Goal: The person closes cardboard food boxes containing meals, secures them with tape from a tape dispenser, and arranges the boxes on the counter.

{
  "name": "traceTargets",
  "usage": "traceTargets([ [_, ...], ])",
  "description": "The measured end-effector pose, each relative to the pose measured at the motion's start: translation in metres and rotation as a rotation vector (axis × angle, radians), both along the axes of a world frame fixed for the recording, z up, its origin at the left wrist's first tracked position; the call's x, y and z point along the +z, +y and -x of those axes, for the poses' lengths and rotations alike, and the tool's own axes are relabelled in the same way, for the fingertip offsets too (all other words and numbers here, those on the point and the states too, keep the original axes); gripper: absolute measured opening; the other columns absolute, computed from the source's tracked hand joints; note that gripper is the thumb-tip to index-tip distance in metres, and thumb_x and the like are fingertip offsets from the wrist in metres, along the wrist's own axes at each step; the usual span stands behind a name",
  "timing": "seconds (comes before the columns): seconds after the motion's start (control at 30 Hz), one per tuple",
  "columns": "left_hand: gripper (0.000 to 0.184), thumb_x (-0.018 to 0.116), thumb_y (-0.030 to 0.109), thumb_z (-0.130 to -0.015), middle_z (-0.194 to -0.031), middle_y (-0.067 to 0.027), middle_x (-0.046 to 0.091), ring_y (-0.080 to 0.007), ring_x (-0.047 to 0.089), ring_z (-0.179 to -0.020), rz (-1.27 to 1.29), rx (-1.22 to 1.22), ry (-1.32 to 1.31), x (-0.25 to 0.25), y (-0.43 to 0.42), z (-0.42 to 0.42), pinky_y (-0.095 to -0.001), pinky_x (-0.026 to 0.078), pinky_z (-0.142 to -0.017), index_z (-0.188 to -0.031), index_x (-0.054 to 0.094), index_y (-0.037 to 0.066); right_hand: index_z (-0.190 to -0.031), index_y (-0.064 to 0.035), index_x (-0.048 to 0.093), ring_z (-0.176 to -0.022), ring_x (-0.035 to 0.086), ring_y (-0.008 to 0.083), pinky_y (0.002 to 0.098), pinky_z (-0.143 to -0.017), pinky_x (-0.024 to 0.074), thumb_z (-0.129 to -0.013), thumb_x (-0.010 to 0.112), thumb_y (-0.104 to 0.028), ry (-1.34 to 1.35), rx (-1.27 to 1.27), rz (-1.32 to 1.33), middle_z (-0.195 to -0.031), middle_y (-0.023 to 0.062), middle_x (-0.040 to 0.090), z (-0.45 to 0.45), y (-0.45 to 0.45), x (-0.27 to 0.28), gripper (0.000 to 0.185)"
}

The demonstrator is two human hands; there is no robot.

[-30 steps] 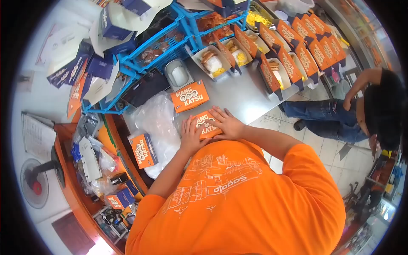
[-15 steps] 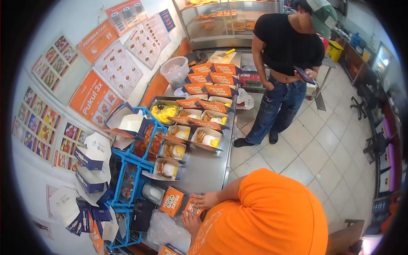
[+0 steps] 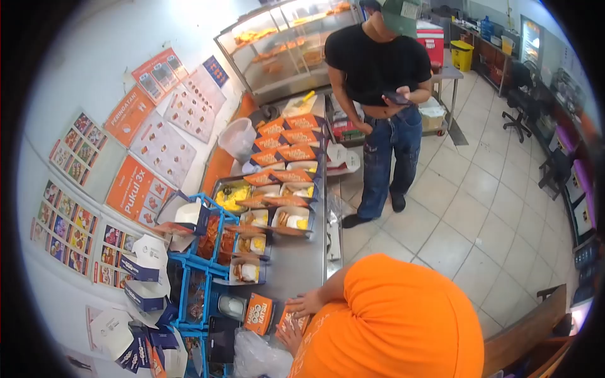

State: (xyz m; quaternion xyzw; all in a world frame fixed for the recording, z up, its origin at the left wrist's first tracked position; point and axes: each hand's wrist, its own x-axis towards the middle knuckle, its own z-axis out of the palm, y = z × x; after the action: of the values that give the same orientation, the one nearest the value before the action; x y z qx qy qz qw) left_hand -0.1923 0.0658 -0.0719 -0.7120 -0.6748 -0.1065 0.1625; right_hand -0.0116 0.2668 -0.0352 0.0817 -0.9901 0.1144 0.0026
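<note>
Both my hands rest on an orange closed box (image 3: 291, 320) at the near end of the steel counter. My left hand (image 3: 291, 337) lies with fingers spread on the box's near side. My right hand (image 3: 305, 303) is flat over its other end, fingers apart. Beside it lies another closed orange box (image 3: 258, 314), with a crumpled clear plastic bag (image 3: 259, 356) below. A metal container of white contents (image 3: 232, 307) is just left of that box. Further up the counter stand open boxes with rice, meat and yellow food (image 3: 293, 220).
Blue baskets (image 3: 195, 296) and stacked unfolded boxes (image 3: 145, 293) line the left. A yellow food tray (image 3: 232, 195) and a plastic tub (image 3: 237, 138) sit by the wall. A person in a black top (image 3: 378, 69) stands beyond the counter, holding a phone (image 3: 396, 98).
The view has swung up and to the right, showing more floor and the display case. My hands remain on the same box. The standing person now appears in full, phone in hand.
</note>
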Motion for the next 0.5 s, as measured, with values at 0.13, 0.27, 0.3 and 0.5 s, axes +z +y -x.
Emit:
traceTargets([
  [0.13, 0.056, 0.061, 0.042, -0.09, -0.139, -0.0205, 0.048, -0.0458, 0.044, -0.131, -0.016, -0.015, -0.026, 0.001, 0.001, 0.003, -0.0615, 0.038, -0.104, -0.139, 0.053, 0.017, -0.152, -0.0136, 0.028, -0.151, 0.01, 0.0428, 0.0622, -0.113, 0.0292, -0.098, 0.044, -0.037, -0.003, 0.008, -0.159, -0.163, 0.0163, 0.015, 0.002, -0.002, -0.005, 0.061],
  [0.27, 0.058, 0.063, 0.043, -0.089, -0.139, -0.0219, 0.047, -0.0462, 0.044, -0.13, -0.023, -0.041, -0.059, 0.002, 0.004, 0.005, -0.0616, 0.037, -0.104, -0.139, 0.052, 0.017, -0.152, -0.0141, 0.027, -0.151, 0.009, 0.042, 0.0632, -0.113, 0.0278, -0.096, 0.045, -0.04, 0.006, -0.065, -0.091, -0.164, 0.0163, 0.014, 0.008, -0.014, -0.026, 0.064],
  [0.3, 0.059, 0.063, 0.043, -0.089, -0.139, -0.0223, 0.047, -0.0462, 0.044, -0.13, -0.029, -0.051, -0.078, 0.003, 0.004, 0.004, -0.0617, 0.037, -0.104, -0.139, 0.052, 0.016, -0.152, -0.0141, 0.027, -0.151, 0.009, 0.042, 0.0632, -0.113, 0.0278, -0.096, 0.045, -0.04, 0.003, -0.078, -0.085, -0.164, 0.0163, 0.014, 0.004, -0.012, -0.025, 0.064],
  [0.5, 0.064, 0.066, 0.046, -0.086, -0.138, -0.0245, 0.044, -0.0465, 0.043, -0.128, 0.007, -0.03, -0.16, 0.016, 0.011, -0.007, -0.0616, 0.037, -0.103, -0.14, 0.05, 0.015, -0.133, -0.0108, 0.051, -0.133, 0.043, 0.0391, 0.0524, -0.105, 0.0407, -0.091, 0.061, -0.031, 0.259, -0.275, 0.309, -0.148, 0.0187, 0.041, -0.059, 0.003, 0.0, 0.048],
])
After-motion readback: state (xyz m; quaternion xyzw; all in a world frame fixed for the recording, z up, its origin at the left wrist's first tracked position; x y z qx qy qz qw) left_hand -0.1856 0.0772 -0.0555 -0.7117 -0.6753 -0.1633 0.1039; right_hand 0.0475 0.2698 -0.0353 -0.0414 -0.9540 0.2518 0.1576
